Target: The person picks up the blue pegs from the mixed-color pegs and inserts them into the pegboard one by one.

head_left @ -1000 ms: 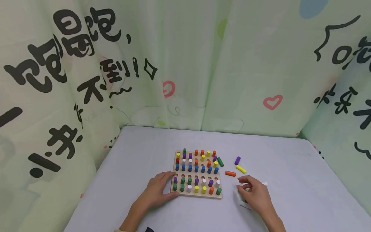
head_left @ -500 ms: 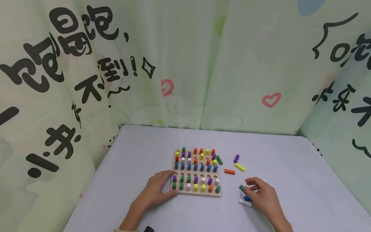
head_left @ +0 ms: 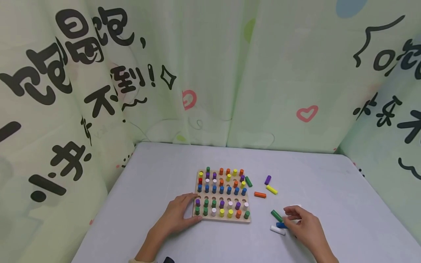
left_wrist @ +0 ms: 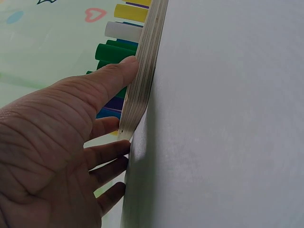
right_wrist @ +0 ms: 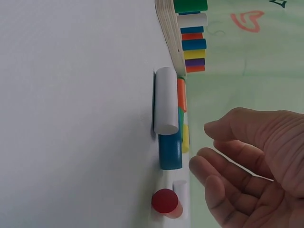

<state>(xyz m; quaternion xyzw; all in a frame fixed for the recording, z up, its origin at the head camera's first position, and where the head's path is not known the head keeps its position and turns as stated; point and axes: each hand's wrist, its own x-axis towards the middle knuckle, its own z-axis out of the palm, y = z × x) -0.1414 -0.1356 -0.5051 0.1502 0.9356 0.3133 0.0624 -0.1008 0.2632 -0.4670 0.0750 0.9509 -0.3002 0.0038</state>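
Observation:
In the head view a wooden pegboard [head_left: 223, 220] stands on the table with rows of coloured pegs, some holes bare. My left hand [head_left: 179, 215] touches its left side; in the left wrist view the thumb lies against the edge and the other fingers reach down beside it. My right hand [head_left: 306, 226] hovers, fingers loosely bent and holding nothing. Close to it lie a green peg [head_left: 276, 215], a blue peg [head_left: 281, 225] and a white peg [head_left: 277, 230]. The right wrist view adds a red peg [right_wrist: 165, 201] and another white peg [right_wrist: 181, 191] below the fingers.
Right of the board lie an orange peg [head_left: 260, 195], a yellow peg [head_left: 272, 189], a purple peg [head_left: 268, 179] and a second green peg [head_left: 248, 181]. A printed curtain [head_left: 210, 73] hangs around the back and sides of the white table [head_left: 158, 164].
My right hand has drawn back to the right, uncovering the green and blue pegs near the white one. My left hand keeps its place at the board.

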